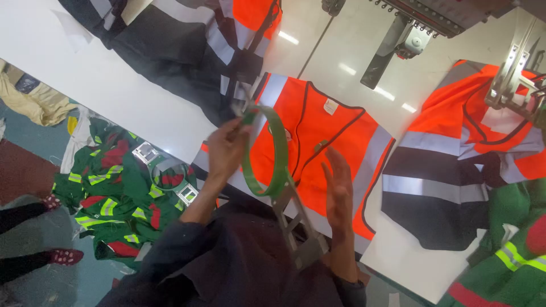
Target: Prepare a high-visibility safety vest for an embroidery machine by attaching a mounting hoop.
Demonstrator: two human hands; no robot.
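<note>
From the head camera, a smooth white table point(142, 108) carries an orange fabric safety vest with grey reflective bands point(324, 142), lying flat in front of the person. Above that vest, the left hand point(226, 149) pinches the rim of a green plastic embroidery hoop on a grey metal bracket point(276, 153), held upright over the vest's left half. The right hand point(338, 190) hovers open, fingers spread, just right of the hoop. Right of the vest lies a second orange and dark vest point(449, 165) beneath a metal embroidery machine head point(515, 79). Left of it, below the table edge, green garments point(114, 204) lie heaped.
</note>
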